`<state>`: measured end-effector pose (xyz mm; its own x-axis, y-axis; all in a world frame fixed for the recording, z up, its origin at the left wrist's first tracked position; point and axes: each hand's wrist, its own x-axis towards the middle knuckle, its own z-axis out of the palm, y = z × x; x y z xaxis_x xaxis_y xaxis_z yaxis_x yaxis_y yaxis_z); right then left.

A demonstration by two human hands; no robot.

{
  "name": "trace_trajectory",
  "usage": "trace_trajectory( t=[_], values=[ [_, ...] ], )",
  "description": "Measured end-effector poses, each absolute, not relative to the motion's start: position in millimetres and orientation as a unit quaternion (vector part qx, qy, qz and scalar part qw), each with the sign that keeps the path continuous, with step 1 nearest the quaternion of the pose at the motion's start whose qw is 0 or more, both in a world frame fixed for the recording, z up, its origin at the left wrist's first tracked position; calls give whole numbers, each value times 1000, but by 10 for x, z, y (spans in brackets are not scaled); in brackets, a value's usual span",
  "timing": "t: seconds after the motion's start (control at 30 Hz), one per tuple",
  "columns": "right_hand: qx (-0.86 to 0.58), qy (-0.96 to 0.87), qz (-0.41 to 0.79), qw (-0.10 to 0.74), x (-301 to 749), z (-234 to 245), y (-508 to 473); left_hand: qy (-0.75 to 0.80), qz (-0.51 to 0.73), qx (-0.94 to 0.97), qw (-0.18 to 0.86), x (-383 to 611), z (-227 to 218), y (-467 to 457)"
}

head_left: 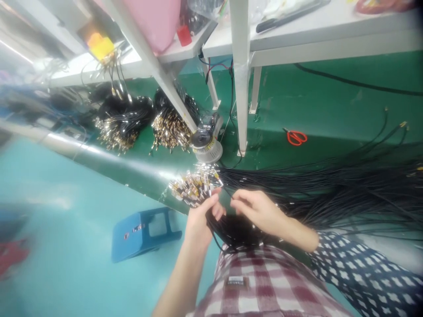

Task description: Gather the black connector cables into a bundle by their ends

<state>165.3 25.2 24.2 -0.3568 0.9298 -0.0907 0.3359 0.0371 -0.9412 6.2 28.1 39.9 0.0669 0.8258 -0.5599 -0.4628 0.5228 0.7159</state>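
Observation:
My left hand (205, 211) is closed around a bundle of black cables near their ends. The bundle's metal connectors (190, 187) fan out beyond the fingers, silver and gold with some yellow. To its right, my right hand (253, 207) pinches a single black cable (228, 192) between thumb and fingers. Long loose black cables (330, 189) stretch away to the right along the green bench. Part of the held bundle hangs down against my checked apron (264, 277). The palm side of the right hand is hidden.
A grey round-based device (208, 149) stands just beyond the connectors. Two more cable bundles (173, 127) lie at the back left. Red-handled scissors (296, 137) rest on the green bench (264, 145). White shelf legs (242, 88) rise behind. A blue stool (142, 233) is on the floor at left.

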Motion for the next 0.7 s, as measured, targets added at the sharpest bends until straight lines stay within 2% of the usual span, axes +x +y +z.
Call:
trace_trajectory(
  t=[0.17, 0.3, 0.47, 0.7],
  values=[
    [-472, -643, 522, 300, 1629, 370, 224, 536, 425, 195, 703, 51, 425, 284],
    [-496, -713, 419, 265, 1687, 367, 113, 580, 387, 211, 685, 40, 518, 298],
    [-493, -779, 316, 225, 2226, 88, -222, 523, 391, 283, 702, 124, 765, 274],
    [-650, -709, 206, 178, 3499, -293, -609, 468, 450, 322, 689, 607, 1289, 179]
  ],
)
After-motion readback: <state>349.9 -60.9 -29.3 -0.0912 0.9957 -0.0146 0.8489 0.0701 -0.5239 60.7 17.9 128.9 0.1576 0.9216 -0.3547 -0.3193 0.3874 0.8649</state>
